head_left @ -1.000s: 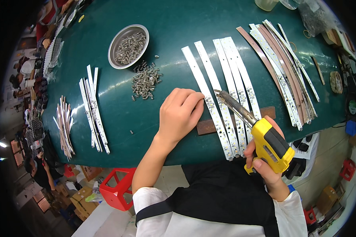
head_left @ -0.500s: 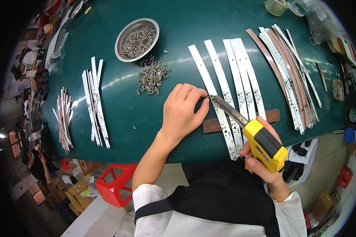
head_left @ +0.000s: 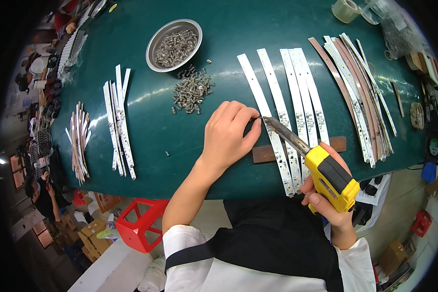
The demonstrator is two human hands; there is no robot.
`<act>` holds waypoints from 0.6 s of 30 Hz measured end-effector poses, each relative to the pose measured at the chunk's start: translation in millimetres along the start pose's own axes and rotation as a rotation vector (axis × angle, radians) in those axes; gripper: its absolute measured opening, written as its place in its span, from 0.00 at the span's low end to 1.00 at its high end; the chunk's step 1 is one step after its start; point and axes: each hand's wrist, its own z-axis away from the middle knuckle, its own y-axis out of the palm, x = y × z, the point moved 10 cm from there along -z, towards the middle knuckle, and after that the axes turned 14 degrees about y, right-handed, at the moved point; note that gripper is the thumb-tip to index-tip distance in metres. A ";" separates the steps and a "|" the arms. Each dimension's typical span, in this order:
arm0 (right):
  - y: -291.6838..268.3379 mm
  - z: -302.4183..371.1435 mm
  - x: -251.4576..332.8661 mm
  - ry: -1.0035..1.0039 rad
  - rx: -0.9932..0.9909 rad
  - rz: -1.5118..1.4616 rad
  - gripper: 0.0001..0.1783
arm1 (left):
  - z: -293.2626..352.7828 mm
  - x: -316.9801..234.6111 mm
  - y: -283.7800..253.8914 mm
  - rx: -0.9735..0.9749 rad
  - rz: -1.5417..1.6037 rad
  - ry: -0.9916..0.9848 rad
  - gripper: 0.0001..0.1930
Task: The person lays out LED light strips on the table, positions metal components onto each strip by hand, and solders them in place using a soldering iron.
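Observation:
My right hand [head_left: 332, 209] is wrapped round a yellow and black soldering gun [head_left: 333, 177]. The gun's metal tip slants up and left to the edge of the leftmost white LED strip [head_left: 250, 75]. Beside that tip, my left hand [head_left: 228, 134] pinches a small dark piece against the strip's edge; the fingers hide most of it, so I cannot tell its kind. Several more LED strips [head_left: 299, 78] lie to the right, fanned side by side. Under the strips runs a brown wooden bar [head_left: 265, 154].
A metal bowl [head_left: 151, 51] of small silvery cylindrical parts stands at the back, with a loose pile [head_left: 192, 92] in front. Bundles of strips lie left [head_left: 117, 121] and right [head_left: 357, 97]. Tape rolls [head_left: 345, 10] sit far right. A red stool [head_left: 138, 224] stands below the green table [head_left: 102, 44].
The whole view has shifted slightly. Both hands keep their grips, and the soldering tip stays at the leftmost strip's edge by my left fingertips.

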 end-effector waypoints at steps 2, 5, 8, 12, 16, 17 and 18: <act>-2.6 1.5 -1.5 0.022 -0.026 -0.046 0.43 | -0.1 -0.1 0.1 0.002 -0.002 0.001 0.05; -4.7 3.0 -0.7 0.020 -0.056 -0.032 0.44 | -0.3 -0.2 0.0 0.004 -0.003 0.000 0.05; -5.3 0.9 -1.1 0.012 -0.055 -0.020 0.44 | -0.4 -0.4 -0.6 0.003 -0.003 0.000 0.05; -2.0 -1.2 -2.2 0.030 -0.010 0.034 0.43 | -0.5 -0.4 -0.1 0.010 -0.003 0.000 0.06; -3.8 1.2 0.6 0.020 -0.051 0.016 0.44 | -0.2 -0.4 0.1 0.014 -0.008 0.002 0.06; -6.9 2.8 1.9 0.007 -0.085 -0.024 0.44 | 0.0 0.0 0.2 0.015 -0.002 -0.003 0.06; -7.0 4.7 3.7 0.000 -0.079 -0.050 0.45 | 0.4 1.3 0.4 0.015 0.011 -0.016 0.06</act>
